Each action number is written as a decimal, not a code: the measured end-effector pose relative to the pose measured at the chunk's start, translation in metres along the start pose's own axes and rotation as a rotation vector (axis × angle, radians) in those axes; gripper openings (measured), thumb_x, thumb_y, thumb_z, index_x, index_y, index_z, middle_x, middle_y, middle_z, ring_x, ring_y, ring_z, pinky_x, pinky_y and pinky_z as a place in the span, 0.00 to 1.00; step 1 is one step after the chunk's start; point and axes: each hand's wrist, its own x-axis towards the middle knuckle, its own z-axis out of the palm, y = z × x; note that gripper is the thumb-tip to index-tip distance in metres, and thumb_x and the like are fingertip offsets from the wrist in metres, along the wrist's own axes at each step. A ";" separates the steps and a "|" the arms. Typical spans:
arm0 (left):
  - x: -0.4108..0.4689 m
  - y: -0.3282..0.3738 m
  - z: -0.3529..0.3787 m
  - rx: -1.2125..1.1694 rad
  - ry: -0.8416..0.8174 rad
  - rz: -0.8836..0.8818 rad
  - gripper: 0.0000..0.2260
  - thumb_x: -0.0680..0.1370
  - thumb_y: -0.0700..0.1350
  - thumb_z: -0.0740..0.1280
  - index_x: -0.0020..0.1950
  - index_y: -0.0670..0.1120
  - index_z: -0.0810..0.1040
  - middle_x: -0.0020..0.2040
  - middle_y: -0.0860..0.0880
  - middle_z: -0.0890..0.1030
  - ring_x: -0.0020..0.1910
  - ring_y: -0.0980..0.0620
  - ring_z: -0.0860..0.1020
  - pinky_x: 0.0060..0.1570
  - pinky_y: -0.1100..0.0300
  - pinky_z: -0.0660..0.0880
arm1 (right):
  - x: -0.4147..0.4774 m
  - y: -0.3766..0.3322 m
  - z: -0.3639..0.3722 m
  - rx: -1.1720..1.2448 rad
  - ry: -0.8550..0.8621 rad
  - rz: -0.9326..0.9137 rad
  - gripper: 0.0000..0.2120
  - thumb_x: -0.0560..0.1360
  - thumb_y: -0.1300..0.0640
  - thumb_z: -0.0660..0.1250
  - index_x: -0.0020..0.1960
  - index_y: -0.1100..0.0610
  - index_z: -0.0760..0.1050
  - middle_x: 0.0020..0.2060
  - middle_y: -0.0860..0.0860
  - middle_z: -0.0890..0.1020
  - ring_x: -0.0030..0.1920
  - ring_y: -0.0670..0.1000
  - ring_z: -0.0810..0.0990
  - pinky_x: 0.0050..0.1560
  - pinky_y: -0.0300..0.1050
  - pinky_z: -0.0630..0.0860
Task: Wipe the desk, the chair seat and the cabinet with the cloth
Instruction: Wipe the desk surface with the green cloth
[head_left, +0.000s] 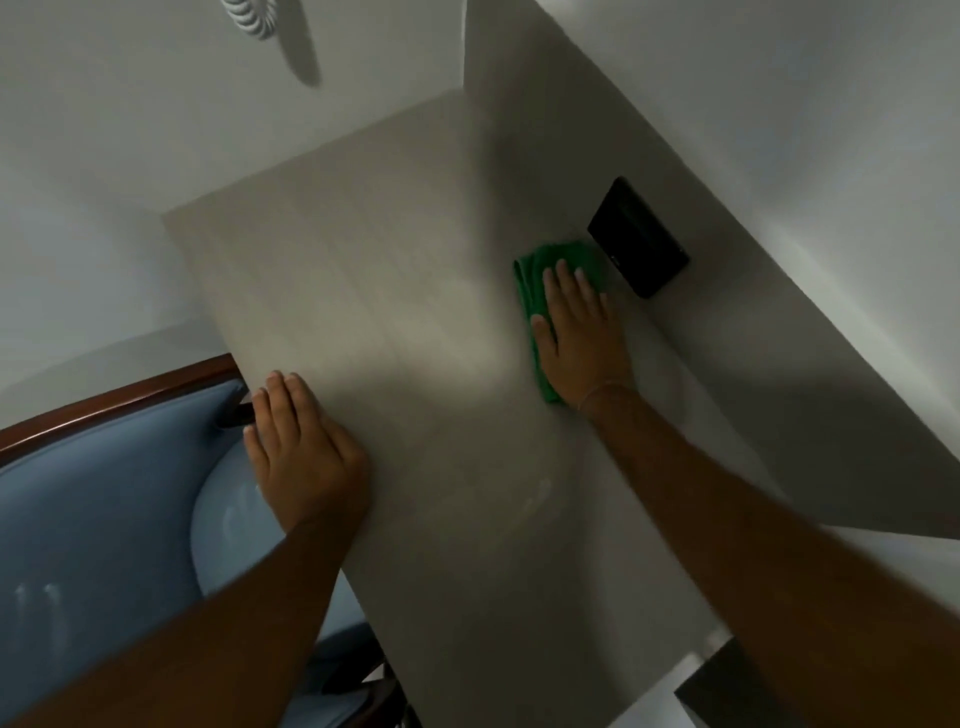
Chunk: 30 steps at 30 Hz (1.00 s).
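- Cloth (540, 291), one green folded piece, lies flat on the counter (395, 332) toward two o'clock of the surface, pinned beneath the right hand (579, 338).
- I read that right hand as pressing, not pinching: palm down, fingers straight and spread, nothing curled into a grip. A flat palm puts even weight on the cloth, which suits wiping.
- One black box (638, 238), flat and rectangular, sits at one o'clock from the cloth, against the wall (779, 156). The cloth's far edge is just beside it, perhaps touching; I cannot tell which.
- My left hand (306, 452) rests open and flat on the counter's edge at nine o'clock, holding nothing. I judge it is there as a brace while the other arm reaches far across.
- One chair (93, 519), blue padded with a dark wooden rim, stands against that nine o'clock edge, partly under the left forearm. Its seat shows pale glints, though I cannot say whether that is dust or shine.
- Count: two hands, one cloth, one counter, one chair, one black box. A dark block shows at five o'clock in the corner; whether it is the cabinet I cannot tell.
- Judging by this, the counter is the stage in hand, with the chair seat and cabinet yet to come.
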 end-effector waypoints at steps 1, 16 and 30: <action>0.000 -0.001 -0.001 -0.002 -0.002 -0.002 0.32 0.87 0.51 0.47 0.92 0.44 0.49 0.93 0.44 0.50 0.92 0.44 0.46 0.91 0.43 0.43 | -0.027 -0.018 0.005 0.001 0.000 -0.008 0.30 0.87 0.46 0.50 0.86 0.56 0.52 0.85 0.53 0.55 0.85 0.55 0.54 0.83 0.58 0.55; 0.000 0.005 -0.001 -0.001 0.023 0.009 0.33 0.86 0.50 0.48 0.91 0.43 0.51 0.92 0.43 0.52 0.92 0.41 0.49 0.90 0.40 0.45 | -0.218 0.028 0.021 0.015 -0.060 -0.294 0.31 0.86 0.41 0.51 0.86 0.50 0.54 0.85 0.48 0.55 0.85 0.50 0.52 0.79 0.58 0.61; -0.001 -0.002 0.004 -0.019 0.079 0.038 0.32 0.86 0.48 0.50 0.91 0.41 0.54 0.92 0.40 0.54 0.92 0.38 0.51 0.89 0.39 0.45 | -0.211 -0.031 0.027 0.051 -0.029 -0.082 0.39 0.83 0.36 0.55 0.86 0.55 0.50 0.86 0.52 0.52 0.86 0.53 0.49 0.83 0.58 0.56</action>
